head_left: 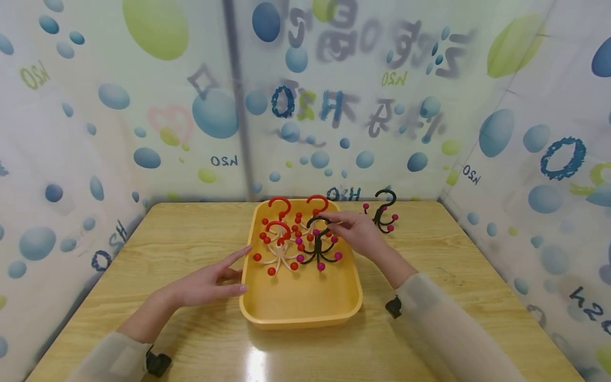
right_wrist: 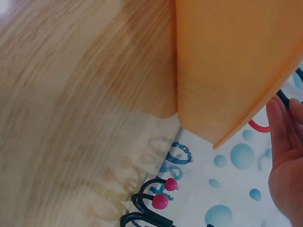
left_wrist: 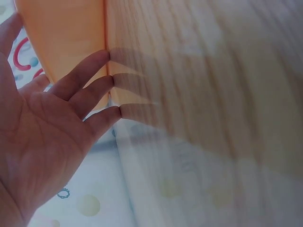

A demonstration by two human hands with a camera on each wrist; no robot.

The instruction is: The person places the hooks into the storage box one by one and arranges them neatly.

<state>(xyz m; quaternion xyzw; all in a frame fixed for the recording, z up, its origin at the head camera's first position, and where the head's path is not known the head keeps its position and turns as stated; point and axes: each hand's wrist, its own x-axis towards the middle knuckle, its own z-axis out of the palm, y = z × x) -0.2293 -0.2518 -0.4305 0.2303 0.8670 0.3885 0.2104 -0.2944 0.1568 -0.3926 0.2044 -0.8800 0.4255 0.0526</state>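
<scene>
My right hand (head_left: 359, 232) pinches the curved top of a black multi-arm hanging hook (head_left: 318, 245) with pink ball tips. This hook stands upright over the yellow tray (head_left: 300, 321). In the right wrist view only part of the right hand (right_wrist: 288, 175) shows at the edge, fingertips at the black curve. My left hand (head_left: 207, 284) has its fingers spread against the tray's left side; the left wrist view shows those fingertips (left_wrist: 105, 56) on the tray wall. Inside the tray sit three white hooks (head_left: 280, 253) with red curved tops and red ball tips.
Another black hook (head_left: 380, 218) with pink balls stands on the wooden table (head_left: 191, 228), behind and right of the tray. Patterned curtain walls (head_left: 305, 175) with blue and green dots enclose the back and both sides of the table.
</scene>
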